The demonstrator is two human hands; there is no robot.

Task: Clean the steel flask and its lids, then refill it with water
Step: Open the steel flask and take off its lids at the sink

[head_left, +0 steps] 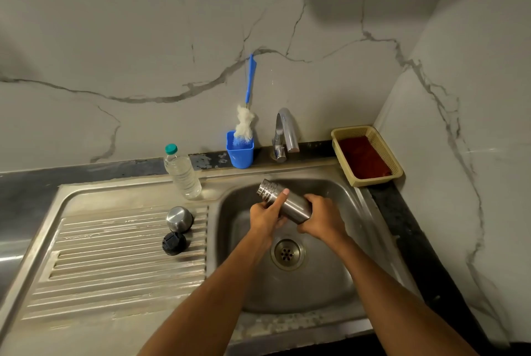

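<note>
The steel flask (287,202) is held tilted over the sink basin (330,283), its open threaded mouth pointing up and to the left. My left hand (265,219) grips its middle with the thumb laid along the body. My right hand (321,219) grips its base end. On the ribbed drainboard (115,255) to the left stand the steel cup lid (179,219) and, just in front of it, the black stopper lid (173,243).
A clear water bottle with a green cap (182,173) stands at the drainboard's back edge. A blue cup (240,151) holds a blue-handled bottle brush (244,125). The tap (284,134) stands behind the basin, no water running. A yellow basket with a red cloth (366,154) sits at the right.
</note>
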